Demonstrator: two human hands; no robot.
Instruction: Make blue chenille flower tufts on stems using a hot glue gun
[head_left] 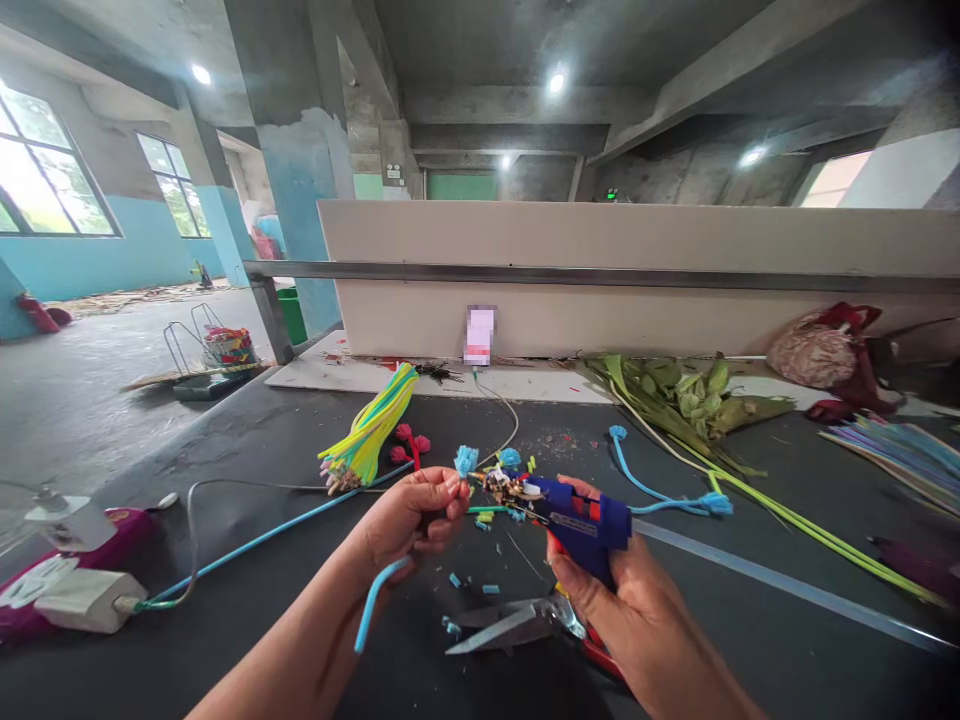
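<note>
Pinched between the thumb and fingertips of the person's left hand (427,508) is a light-blue fuzzy stem (379,600) with a frilly light-blue tuft (466,460) at its top, just above the fingertips; the stem's loose tail bends out below the fist, down and to the left. The right hand (634,590) is clamped around the handle of a dark-blue plastic glue gun (589,522) with red parts. From where I stand, everything hangs on how these two meet: the gun's long axis runs leftward and slightly away, its debris-crusted nozzle (512,486) aimed at the left fingertips and near the tuft's base. Whether it touches, I can't tell. Left fingers are curled, that forearm rising from the lower left; the right thumb lies along the handle's near side, its forearm coming from the lower right.
</note>
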